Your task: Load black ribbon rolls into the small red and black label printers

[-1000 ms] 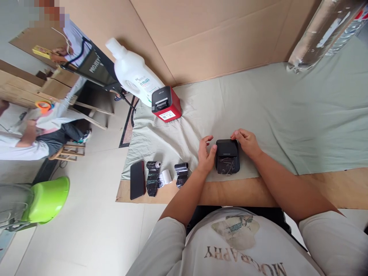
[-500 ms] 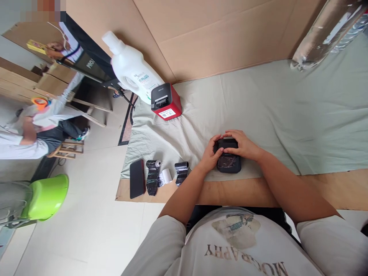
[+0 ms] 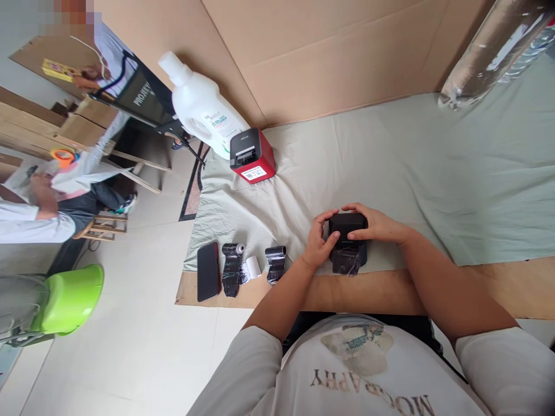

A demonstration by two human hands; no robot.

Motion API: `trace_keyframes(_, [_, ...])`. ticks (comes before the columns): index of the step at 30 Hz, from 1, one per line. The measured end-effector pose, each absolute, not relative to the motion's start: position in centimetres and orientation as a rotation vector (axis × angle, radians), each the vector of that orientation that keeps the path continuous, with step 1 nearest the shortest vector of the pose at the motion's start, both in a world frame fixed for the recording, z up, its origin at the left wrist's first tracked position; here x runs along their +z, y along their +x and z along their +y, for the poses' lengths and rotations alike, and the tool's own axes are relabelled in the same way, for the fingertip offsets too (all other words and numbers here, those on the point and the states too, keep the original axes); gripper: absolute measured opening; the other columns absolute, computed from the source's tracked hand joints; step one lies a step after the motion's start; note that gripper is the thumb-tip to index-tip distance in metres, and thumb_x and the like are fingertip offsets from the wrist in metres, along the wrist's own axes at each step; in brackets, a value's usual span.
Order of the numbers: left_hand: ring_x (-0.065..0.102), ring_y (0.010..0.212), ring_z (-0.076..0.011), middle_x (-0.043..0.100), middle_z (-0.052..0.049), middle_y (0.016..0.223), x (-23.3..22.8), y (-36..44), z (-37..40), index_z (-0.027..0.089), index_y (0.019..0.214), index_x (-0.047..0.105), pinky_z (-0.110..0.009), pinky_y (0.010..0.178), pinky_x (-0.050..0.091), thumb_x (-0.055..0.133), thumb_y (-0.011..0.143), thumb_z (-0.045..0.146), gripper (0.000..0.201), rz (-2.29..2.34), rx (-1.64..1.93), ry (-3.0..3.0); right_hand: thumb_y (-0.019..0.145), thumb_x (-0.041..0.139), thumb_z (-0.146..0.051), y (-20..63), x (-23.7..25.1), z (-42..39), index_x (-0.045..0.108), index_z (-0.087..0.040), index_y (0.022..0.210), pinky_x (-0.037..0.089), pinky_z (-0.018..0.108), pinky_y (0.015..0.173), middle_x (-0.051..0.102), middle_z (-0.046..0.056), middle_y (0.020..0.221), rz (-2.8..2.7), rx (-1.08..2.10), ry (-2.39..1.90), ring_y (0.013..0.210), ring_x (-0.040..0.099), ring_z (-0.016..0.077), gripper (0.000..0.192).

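While before flat, black printer (image 3: 347,242) tilted.

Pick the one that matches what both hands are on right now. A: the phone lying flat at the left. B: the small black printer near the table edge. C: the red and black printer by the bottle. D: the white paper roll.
B: the left hand and right hand both grip the small black printer near the table edge, while the red and black printer, the phone and the white paper roll lie untouched.

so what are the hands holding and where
Both hands grip the small black printer: left hand on its left side, right hand over the top and right edge.
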State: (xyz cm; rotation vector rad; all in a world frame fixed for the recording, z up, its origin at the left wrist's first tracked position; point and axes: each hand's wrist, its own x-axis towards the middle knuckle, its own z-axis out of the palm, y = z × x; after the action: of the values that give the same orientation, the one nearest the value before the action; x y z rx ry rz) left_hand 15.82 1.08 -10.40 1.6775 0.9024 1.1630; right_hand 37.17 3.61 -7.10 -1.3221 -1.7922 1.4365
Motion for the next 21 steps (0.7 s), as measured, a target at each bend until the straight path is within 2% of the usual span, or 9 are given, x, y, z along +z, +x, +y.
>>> trace_keyframes(5, [0.051,0.133,-0.0303,0.047,-0.017,0.145,-10.9,15.9,1.7,0.023,0.141,0.037,-0.049,0.111,0.042,0.065,0.085,0.059,0.072,0.845,1.153,1.451,0.062,0.085,-0.052,36.5,-7.3,3.3,0.053,-0.025,0.129,0.055,0.045,0.092,0.067,0.008,0.116,-1.483,1.495,-1.202,0.107,0.065,0.0280,0.079])
trace_keyframes(8, [0.062,0.118,-0.0289,0.058,-0.015,0.133,-11.7,15.9,2.2,0.025,0.145,0.029,-0.047,0.100,0.050,0.070,0.079,0.064,0.087,0.810,1.020,1.235,0.061,0.084,-0.056,36.0,-7.9,3.4,0.050,-0.025,0.130,0.055,0.045,0.094,0.066,0.009,0.117,-1.317,1.423,-1.190,0.108,0.065,0.0276,0.083])
trace_keyframes(10, [0.065,0.113,-0.0277,0.062,-0.014,0.126,-11.9,16.0,2.5,0.024,0.145,0.030,-0.046,0.097,0.052,0.073,0.075,0.065,0.092,0.837,0.970,1.162,0.063,0.082,-0.059,35.9,-8.2,3.5,0.050,-0.025,0.131,0.054,0.046,0.097,0.064,0.011,0.122,-1.295,1.425,-1.195,0.113,0.063,0.0285,0.083])
trace_keyframes(15, [0.060,0.121,-0.0274,0.061,-0.013,0.130,-11.4,16.2,2.5,0.023,0.139,0.038,-0.044,0.102,0.049,0.075,0.072,0.066,0.088,0.903,1.014,1.156,0.064,0.083,-0.053,35.8,-8.3,3.5,0.046,-0.027,0.137,0.049,0.051,0.106,0.057,0.012,0.137,-1.414,1.458,-1.225,0.124,0.058,0.0309,0.087])
trace_keyframes(21, [0.056,0.126,-0.0278,0.059,-0.012,0.131,-10.8,16.2,2.4,0.023,0.137,0.043,-0.044,0.106,0.046,0.074,0.074,0.065,0.082,0.940,1.037,1.210,0.067,0.082,-0.052,35.7,-7.8,3.4,0.048,-0.026,0.133,0.050,0.051,0.104,0.059,0.011,0.134,-1.474,1.394,-1.248,0.122,0.059,0.0306,0.079])
